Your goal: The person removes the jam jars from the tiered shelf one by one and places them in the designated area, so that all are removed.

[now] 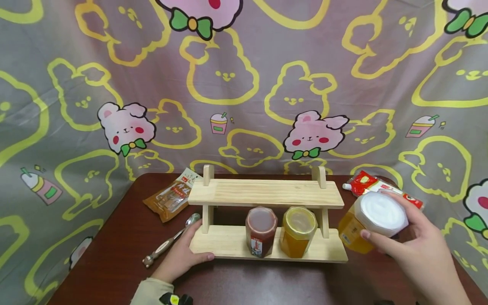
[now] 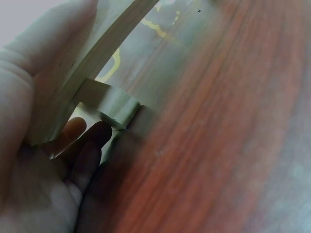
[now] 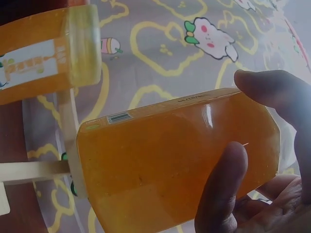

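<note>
My right hand (image 1: 415,241) grips a large jar of amber contents, like honey (image 1: 352,233), by its white-lidded end, holding it tilted in the air right of the wooden shelf (image 1: 267,192). In the right wrist view, thumb and fingers wrap the amber jar (image 3: 165,160) near the lid. At the lower board's left end, my left hand (image 1: 183,256) holds the shelf, thumb on one face and fingers behind, as the left wrist view shows. On that board stand a dark red jar (image 1: 261,233) and a smaller yellow-lidded amber jar (image 1: 298,233), side by side.
A spoon (image 1: 171,241) with a bear-shaped handle end lies left of the shelf. Behind it is a brown food packet (image 1: 171,197). A red and white pouch (image 1: 377,184) with a white cap lies at the back right. A patterned curtain (image 1: 244,84) hangs behind the table.
</note>
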A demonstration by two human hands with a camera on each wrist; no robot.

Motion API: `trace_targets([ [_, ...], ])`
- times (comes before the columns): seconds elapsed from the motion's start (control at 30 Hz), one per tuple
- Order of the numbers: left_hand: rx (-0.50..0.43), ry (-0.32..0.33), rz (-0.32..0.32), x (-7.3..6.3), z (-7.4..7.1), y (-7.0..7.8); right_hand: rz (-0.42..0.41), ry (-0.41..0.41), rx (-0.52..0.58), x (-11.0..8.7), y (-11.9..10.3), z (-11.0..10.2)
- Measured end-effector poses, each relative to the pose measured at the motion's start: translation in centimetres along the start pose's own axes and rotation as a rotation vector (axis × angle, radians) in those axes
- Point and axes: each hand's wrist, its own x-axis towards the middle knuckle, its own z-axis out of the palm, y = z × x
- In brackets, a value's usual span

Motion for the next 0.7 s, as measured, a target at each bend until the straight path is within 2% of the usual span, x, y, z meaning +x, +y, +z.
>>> trace_targets([
  [0.17,-0.001,0.0,-0.003,0.0,-0.1,0.0,-0.023,0.033,-0.045,-0.4,0.8,-0.2],
  [0.33,0.005,0.001,-0.007,0.0,-0.2,0.1,-0.005,0.055,-0.075,-0.7,1.6,-0.4],
  [0.57,0.005,0.01,0.009,0.0,-0.2,0.1,0.109,0.118,-0.131,-1.1,3.3,-0.4],
  [0.7,-0.001,0.012,0.014,0.0,0.0,-0.1,0.173,0.145,-0.116,-1.1,4.4,-0.1],
])
